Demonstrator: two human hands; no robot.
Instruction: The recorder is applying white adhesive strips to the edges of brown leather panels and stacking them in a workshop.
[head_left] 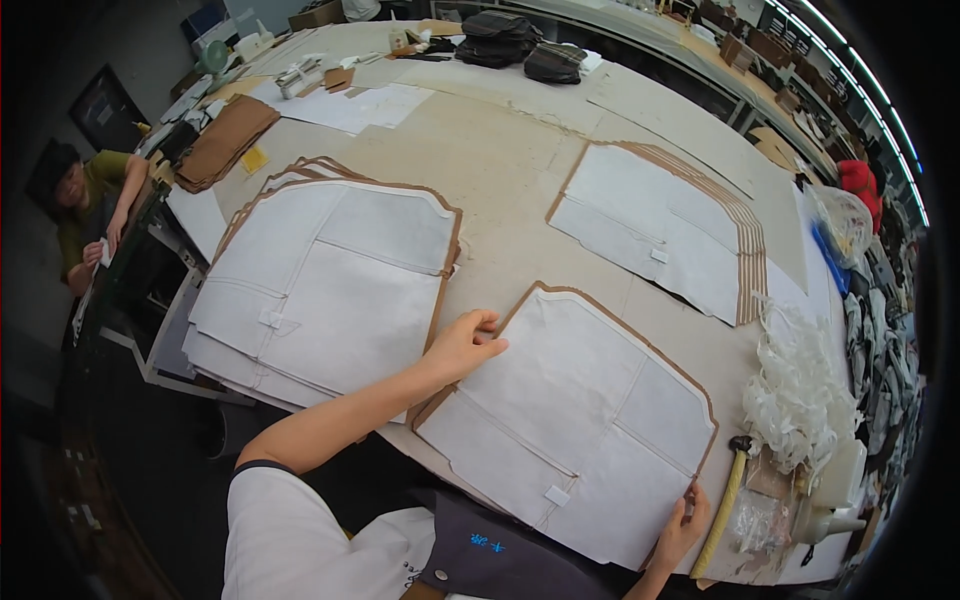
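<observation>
A white-faced fabric panel (560, 390) with brown edging lies in front of me, with stitched seams and a small white tag on its face. At its left edge my left hand (462, 347) is bent, thumb and fingers apart, with the thumb by the brown edging. My right hand (681, 528) has its fingers closed at the panel's lower right edge; part of that hand is hidden. Left of my left hand stands a stack of similar panels (375, 235), its layers fanned at the back. Farther right lies another overlapped set of panels (640, 220) with several brown edges showing.
A yellow-handled tool (733, 500) and a heap of white stringy material (795, 390) line the right side. Brown folded pieces (228, 140) lie at the far left, dark folded bundles (500, 38) at the back. Another person (95, 210) works beyond the table's left edge.
</observation>
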